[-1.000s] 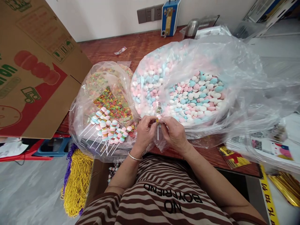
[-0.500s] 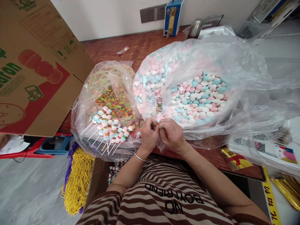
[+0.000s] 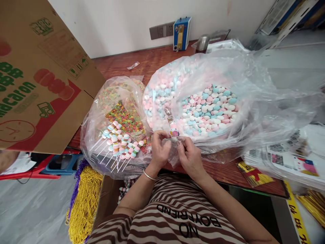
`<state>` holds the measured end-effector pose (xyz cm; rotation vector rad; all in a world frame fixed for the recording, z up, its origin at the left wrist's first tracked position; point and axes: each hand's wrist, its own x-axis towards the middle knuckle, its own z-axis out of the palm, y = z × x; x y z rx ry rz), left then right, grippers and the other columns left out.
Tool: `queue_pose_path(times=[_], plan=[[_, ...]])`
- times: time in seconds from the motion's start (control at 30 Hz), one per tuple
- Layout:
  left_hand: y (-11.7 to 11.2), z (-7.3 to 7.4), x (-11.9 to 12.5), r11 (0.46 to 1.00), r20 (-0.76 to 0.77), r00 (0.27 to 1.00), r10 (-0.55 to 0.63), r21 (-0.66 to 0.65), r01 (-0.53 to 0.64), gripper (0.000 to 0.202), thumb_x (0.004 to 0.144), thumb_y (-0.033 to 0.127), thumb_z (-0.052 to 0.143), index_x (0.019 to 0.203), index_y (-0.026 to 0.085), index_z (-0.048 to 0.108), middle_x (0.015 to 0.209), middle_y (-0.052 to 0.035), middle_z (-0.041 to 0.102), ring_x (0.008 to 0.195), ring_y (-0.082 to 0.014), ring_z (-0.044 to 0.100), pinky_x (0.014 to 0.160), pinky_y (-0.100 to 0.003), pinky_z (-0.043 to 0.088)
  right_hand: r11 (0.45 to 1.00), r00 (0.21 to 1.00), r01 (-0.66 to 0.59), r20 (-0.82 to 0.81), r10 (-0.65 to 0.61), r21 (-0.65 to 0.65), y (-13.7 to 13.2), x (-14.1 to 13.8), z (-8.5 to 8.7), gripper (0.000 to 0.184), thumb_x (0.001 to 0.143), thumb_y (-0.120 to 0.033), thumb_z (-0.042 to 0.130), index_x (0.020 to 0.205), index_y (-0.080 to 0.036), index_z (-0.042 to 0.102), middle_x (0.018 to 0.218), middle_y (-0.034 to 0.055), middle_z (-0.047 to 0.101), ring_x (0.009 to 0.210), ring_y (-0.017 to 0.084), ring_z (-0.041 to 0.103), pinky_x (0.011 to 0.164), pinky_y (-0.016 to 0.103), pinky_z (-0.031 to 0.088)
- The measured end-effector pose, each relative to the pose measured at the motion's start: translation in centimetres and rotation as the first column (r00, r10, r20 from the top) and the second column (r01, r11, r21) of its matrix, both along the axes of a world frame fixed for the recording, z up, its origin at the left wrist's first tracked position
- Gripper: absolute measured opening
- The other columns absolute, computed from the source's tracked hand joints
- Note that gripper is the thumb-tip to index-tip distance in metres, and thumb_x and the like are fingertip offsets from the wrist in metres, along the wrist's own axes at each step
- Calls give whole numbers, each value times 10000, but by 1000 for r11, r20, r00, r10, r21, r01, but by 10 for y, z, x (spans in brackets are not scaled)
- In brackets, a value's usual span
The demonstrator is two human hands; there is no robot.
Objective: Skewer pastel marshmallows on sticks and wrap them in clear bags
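Observation:
My left hand (image 3: 160, 149) and my right hand (image 3: 189, 156) come close together at the table's front edge. Between their fingertips is a small printed plastic wrapper (image 3: 170, 118), its narrow patterned end pointing away from me. Both hands are closed in a pinch at its near end; whether anything is inside is hard to make out. Left of them lies a bunch of marshmallow sticks (image 3: 124, 145) with white stems. Behind the hands a large clear bag holds pink, white and blue marshmallows (image 3: 210, 108). A second bag contains small coloured fruity pieces (image 3: 127, 117).
A printed cardboard box (image 3: 50, 84) stands at the left. On the table are a blue device (image 3: 181, 34) by the wall, a metal cup (image 3: 202, 43), printed sheets (image 3: 286, 159) and a yellow packet (image 3: 254, 174). Yellow beaded strings (image 3: 85, 203) hang below.
My hands have drawn slightly apart, and the wrapper now tilts to the left with more of its near end showing. The whole view has shifted a little.

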<state>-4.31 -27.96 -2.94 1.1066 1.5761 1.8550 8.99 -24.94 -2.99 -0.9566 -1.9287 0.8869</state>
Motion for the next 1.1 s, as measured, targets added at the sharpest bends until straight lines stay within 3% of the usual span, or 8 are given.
queue_pose_path(times=[0.07, 0.17, 0.3, 0.37, 0.5, 0.6, 0.73, 1.1], plan=[[5, 13, -3, 999, 297, 954, -45, -11, 51, 322, 862, 502, 647, 991, 219, 563, 917, -36, 614, 838, -152, 619, 797, -310, 518, 990, 999, -29, 35, 25, 135, -2, 3, -2, 186, 1013, -239, 459, 1119, -204, 608, 871, 41, 731, 714, 189, 681, 645, 297, 485], [13, 34, -4, 989, 617, 780, -109, -15, 150, 388, 844, 550, 669, 1036, 219, 601, 837, -10, 593, 689, -107, 578, 654, -256, 493, 925, 993, -113, 80, 90, 362, -9, 3, -6, 212, 1028, -206, 444, 1168, -184, 603, 924, 78, 750, 787, 204, 709, 701, 310, 513], [16, 53, 3, 979, 800, 566, -201, 140, 151, 415, 693, 389, 879, 974, 200, 641, 603, 102, 349, 451, -17, 323, 449, -160, 311, 816, 983, -94, 184, -15, 570, -20, 5, -9, 208, 1021, -185, 488, 1170, -132, 622, 749, 68, 708, 636, 199, 648, 596, 319, 447], [15, 56, 8, 971, 826, 511, -238, 195, 137, 437, 657, 355, 911, 954, 189, 636, 587, 115, 337, 416, 0, 259, 408, -145, 244, 765, 978, -90, 203, -54, 638, -25, 9, -9, 212, 1001, -151, 510, 1173, -130, 634, 675, 44, 680, 544, 181, 579, 547, 330, 389], [12, 55, 22, 973, 832, 505, -229, 179, 146, 447, 653, 356, 915, 920, 190, 597, 554, 123, 385, 386, -2, 259, 392, -143, 241, 726, 979, -90, 195, -62, 682, -31, 15, -6, 175, 1009, -173, 476, 1050, -138, 642, 631, 42, 648, 496, 168, 516, 517, 344, 332], [11, 49, 33, 984, 812, 561, -164, 91, 156, 451, 657, 359, 909, 877, 199, 549, 498, 142, 370, 375, -11, 268, 441, -155, 336, 738, 974, -64, 203, -101, 671, -32, 15, -5, 269, 1029, -194, 412, 816, -205, 575, 526, 2, 520, 467, 167, 458, 501, 348, 289], [9, 43, 43, 985, 759, 643, -102, -12, 170, 444, 671, 393, 885, 867, 199, 537, 444, 154, 359, 375, -27, 308, 572, -211, 459, 757, 972, -16, 188, -141, 653, -29, 12, -5, 316, 1038, -201, 402, 738, -236, 498, 519, -8, 488, 473, 172, 443, 509, 340, 283], [-3, 47, 51, 952, 761, 593, -264, 108, 286, 395, 761, 438, 804, 996, 175, 627, 757, 4, 617, 783, -153, 639, 731, -283, 482, 950, 997, 77, 5, -82, 303, -22, 13, -14, 202, 1039, -248, 385, 900, -248, 532, 624, -5, 605, 495, 194, 578, 489, 300, 386]])
